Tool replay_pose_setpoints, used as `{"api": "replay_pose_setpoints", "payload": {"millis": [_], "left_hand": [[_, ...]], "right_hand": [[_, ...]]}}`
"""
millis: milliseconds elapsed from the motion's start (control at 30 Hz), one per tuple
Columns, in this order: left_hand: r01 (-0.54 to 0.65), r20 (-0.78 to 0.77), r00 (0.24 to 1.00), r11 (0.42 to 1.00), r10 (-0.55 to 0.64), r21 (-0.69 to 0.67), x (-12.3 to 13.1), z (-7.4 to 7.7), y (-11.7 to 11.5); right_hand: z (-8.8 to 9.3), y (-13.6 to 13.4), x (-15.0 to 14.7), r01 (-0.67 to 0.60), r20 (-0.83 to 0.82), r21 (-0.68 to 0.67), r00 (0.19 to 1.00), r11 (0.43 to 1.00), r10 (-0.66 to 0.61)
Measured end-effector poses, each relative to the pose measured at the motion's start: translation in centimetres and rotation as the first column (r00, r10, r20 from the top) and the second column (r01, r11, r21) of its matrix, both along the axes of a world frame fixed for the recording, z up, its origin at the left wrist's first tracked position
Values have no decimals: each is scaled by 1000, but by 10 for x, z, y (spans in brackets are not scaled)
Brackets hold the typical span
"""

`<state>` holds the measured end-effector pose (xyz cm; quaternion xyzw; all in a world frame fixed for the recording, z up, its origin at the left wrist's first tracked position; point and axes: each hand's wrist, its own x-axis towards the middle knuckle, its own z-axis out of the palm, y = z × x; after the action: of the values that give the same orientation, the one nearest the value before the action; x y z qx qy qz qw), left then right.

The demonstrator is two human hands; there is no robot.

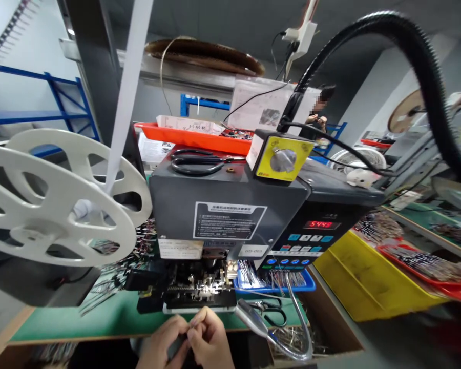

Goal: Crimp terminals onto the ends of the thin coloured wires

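Near the bottom centre, my left hand [165, 341] and my right hand [208, 339] meet, just in front of the machine's metal working head [207, 288]. The fingers of both are closed in pinches, fingertips together. Whatever lies between them is too small or hidden to make out. Above the hands stands the dark grey machine [176, 192], with a lit red display [322, 225] on its right panel. A silver gooseneck lamp [253, 319] ends just right of my right hand.
A large white reel [119, 230] stands at the left. Bundles of wires [111, 271] lie behind it on the green table [61, 320]. At the right are black-handled scissors [276, 313], a blue tray [311, 282] and a yellow bin [353, 277]. Another person [318, 120] is in the background.
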<state>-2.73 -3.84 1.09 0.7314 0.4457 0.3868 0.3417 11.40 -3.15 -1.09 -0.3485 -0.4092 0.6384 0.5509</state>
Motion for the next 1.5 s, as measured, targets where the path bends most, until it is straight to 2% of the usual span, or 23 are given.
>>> {"api": "replay_pose_setpoints", "payload": {"millis": [133, 267, 400, 500, 633, 733, 833, 900, 967, 1033, 1100, 1233, 1333, 1500], "left_hand": [[107, 171, 982, 988, -86, -115, 9, 6, 7], [148, 146, 980, 985, -134, -93, 9, 10, 12], [54, 54, 997, 997, -51, -50, 4, 12, 13], [-10, 73, 997, 999, 12, -31, 5, 10, 11], [-52, 76, 996, 997, 56, -48, 13, 5, 9], [-19, -16, 1000, 998, 18, -58, 17, 10, 8], [34, -94, 994, 992, -45, -118, 14, 28, 10], [109, -93, 987, 977, -128, -184, 10, 42, 14], [200, -57, 972, 935, -226, -293, 4, 53, 20], [279, 13, 954, 873, -299, -400, 1, 58, 25], [294, 130, 956, 833, -264, -468, 3, 57, 29], [285, 377, 922, 813, -87, -508, 16, 44, 30], [275, 387, 919, 826, -76, -491, 25, 37, 30], [213, 295, 952, 878, -87, -429, 29, 30, 27]], "right_hand": [[3, -2, 12, 94, 154, 11, 984, 996, -94], [-1, -4, 23, 112, 216, 47, 969, 993, -119], [-11, -8, 24, 233, 190, 117, 949, 966, -252], [-16, -12, 17, 289, 179, 115, 935, 950, -306], [-7, -9, 11, 325, 199, 130, 917, 937, -345], [9, -2, 14, 275, 238, 107, 926, 956, -293], [26, 3, 23, 192, 285, 102, 934, 976, -213], [35, 7, 30, 82, 353, 135, 927, 987, -125], [41, 10, 35, -80, 437, 164, 900, 983, 1], [44, 13, 37, -170, 476, 180, 877, 969, 65], [44, 14, 36, -100, 446, 184, 895, 978, 7], [40, 14, 30, 155, 325, 85, 930, 984, -174], [39, 14, 29, 221, 329, 15, 920, 975, -213], [35, 15, 32, 234, 391, 25, 892, 972, -225]]}}
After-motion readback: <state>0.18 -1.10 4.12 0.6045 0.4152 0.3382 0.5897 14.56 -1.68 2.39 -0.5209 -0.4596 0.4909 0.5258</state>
